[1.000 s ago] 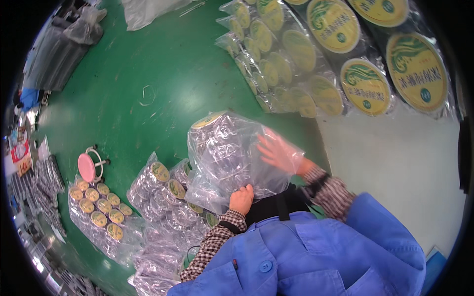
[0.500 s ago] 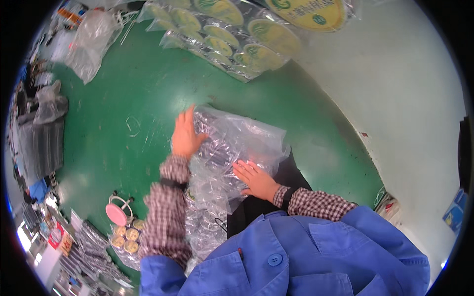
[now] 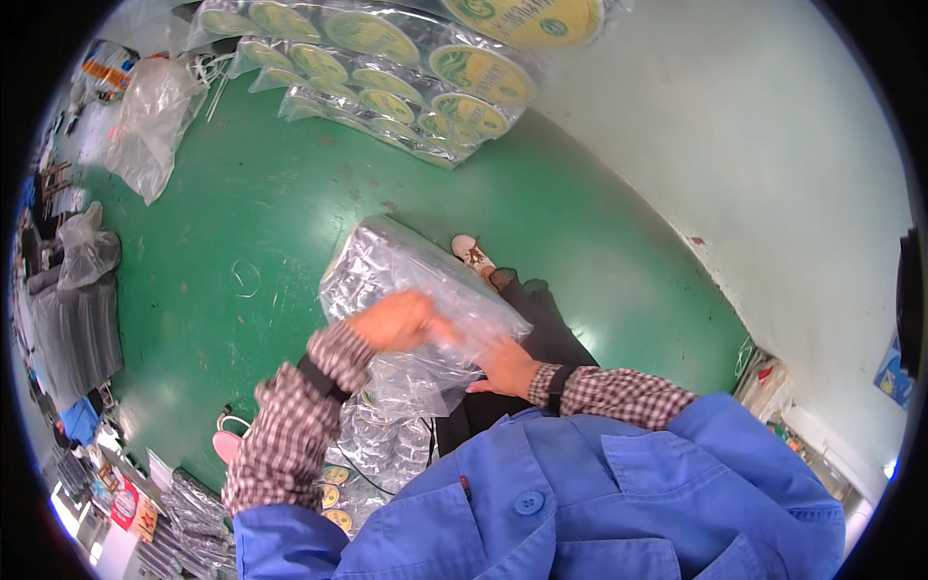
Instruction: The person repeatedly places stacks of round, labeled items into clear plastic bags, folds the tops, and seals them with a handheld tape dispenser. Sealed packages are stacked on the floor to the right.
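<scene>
A large clear plastic bag (image 3: 382, 256) packed with silvery wrapped contents lies in front of me, its loose film toward my right. My left hand (image 3: 394, 321) is over the bag's middle, its fingers smeared by motion, so their grip cannot be told. My right hand (image 3: 508, 367) rests on the loose film by my dark-trousered leg, fingers stretched out and thumb apart. Below the bag are more silvery round packs (image 3: 372, 435) in clear film, partly covered by my left forearm.
Wrapped stacks with yellow round labels (image 3: 387, 82) stand at the far side, near a pale wall (image 3: 696, 116). A crumpled clear bag (image 3: 150, 121) lies far left on the green floor (image 3: 242, 213). A pink round seat (image 3: 226, 445) is beside my left arm.
My left hand has moved from the bag's far left edge in toward my right hand. The bag has shifted left and lies flatter. My shoe now shows beyond it.
</scene>
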{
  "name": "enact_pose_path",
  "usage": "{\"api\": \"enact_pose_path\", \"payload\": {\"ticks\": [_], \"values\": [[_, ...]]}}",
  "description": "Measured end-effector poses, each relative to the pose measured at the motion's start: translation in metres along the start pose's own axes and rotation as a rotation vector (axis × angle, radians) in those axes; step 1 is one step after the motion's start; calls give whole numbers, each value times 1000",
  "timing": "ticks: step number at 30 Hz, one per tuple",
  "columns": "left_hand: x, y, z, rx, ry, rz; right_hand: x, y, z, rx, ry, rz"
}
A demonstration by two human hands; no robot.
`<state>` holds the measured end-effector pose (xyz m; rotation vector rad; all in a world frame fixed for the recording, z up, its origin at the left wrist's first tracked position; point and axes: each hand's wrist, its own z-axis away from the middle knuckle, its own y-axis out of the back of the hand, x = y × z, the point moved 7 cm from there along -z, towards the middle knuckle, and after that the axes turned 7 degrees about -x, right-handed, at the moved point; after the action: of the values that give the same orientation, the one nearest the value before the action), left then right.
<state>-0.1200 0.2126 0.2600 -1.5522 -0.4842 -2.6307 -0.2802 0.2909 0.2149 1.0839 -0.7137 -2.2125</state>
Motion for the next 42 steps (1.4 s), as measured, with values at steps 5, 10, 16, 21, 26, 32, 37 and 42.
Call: {"api": "enact_pose_path", "payload": {"ticks": [5, 10, 16, 21, 26, 32, 37, 42], "values": [[-54, -118, 49, 439, 205, -182, 10, 11, 23, -763, 90, 21], [8, -115, 60, 678, 311, 27, 3, 66, -55, -115, 276, 71], [43, -173, 69, 1099, 523, -231, -2, 46, -78, -206, 309, 71], [129, -139, 43, 1394, 62, 338, 13, 28, -88, -326, 307, -278], [-43, -175, 70, 1679, 1025, 189, 3, 25, -83, -310, 376, -213], [-77, -167, 96, 1151, 1405, 477, -16, 25, -82, -318, 301, 60], [-17, -197, 65, 1408, 928, 209, -26, 30, -83, -201, 284, 209], [22, -307, 100, 1983, 1279, 800, -16, 38, -84, -211, 222, 240]]}}
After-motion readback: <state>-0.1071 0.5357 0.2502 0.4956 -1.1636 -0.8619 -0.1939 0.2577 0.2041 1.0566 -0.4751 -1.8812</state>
